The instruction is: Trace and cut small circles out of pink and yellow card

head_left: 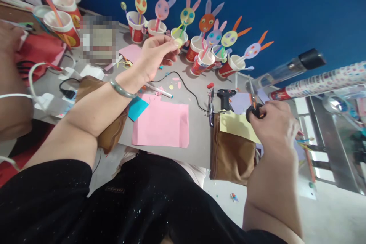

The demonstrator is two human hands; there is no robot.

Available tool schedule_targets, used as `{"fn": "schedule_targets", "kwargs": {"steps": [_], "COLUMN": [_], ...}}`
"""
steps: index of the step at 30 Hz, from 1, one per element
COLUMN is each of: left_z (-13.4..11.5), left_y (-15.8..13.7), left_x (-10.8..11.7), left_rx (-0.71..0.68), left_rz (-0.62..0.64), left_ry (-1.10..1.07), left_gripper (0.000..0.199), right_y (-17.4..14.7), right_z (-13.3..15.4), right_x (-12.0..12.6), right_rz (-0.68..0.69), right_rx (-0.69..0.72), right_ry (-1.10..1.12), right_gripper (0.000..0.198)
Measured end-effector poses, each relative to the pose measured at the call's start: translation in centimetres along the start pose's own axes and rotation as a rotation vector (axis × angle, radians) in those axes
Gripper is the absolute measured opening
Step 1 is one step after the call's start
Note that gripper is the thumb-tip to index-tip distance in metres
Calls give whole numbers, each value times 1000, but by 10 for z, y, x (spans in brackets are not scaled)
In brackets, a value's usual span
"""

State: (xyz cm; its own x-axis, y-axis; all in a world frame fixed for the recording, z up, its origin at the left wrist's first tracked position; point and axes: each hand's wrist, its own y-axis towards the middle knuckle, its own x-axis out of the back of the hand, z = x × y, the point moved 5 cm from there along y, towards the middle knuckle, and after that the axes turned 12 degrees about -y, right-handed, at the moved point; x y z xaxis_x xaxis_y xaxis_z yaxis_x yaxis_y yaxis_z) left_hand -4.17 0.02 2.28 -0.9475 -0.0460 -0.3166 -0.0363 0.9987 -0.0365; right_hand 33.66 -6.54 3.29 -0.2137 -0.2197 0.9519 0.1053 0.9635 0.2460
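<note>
Over the far side of the worktop [198,137], the left hand [156,55] pinches a small yellow disc [178,42] at its fingertips, just before the cups [195,54]. Well apart to the right and nearer the body, the right hand [276,122] grips the scissors [253,100], their long axis pointing away from the body; pink paper [161,122] lies between the hands.

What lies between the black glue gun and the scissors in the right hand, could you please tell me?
In the head view, a piece of purple paper shows between the glue gun and the scissors.
</note>
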Motion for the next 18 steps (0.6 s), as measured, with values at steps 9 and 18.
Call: {"fn": "schedule_targets", "kwargs": {"steps": [9, 18], "left_z": [16, 33], "left_y": [-5, 6], "left_x": [-13, -7], "left_rx": [67, 115], "left_rz": [86, 310], "left_ry": [121, 388], "left_gripper": [14, 14], "right_y": [-12, -32], "right_z": [84, 135], "right_x": [7, -39], "right_rz": [131, 358], "right_rx": [250, 407], "right_ry": [652, 815], "right_gripper": [37, 30]}}
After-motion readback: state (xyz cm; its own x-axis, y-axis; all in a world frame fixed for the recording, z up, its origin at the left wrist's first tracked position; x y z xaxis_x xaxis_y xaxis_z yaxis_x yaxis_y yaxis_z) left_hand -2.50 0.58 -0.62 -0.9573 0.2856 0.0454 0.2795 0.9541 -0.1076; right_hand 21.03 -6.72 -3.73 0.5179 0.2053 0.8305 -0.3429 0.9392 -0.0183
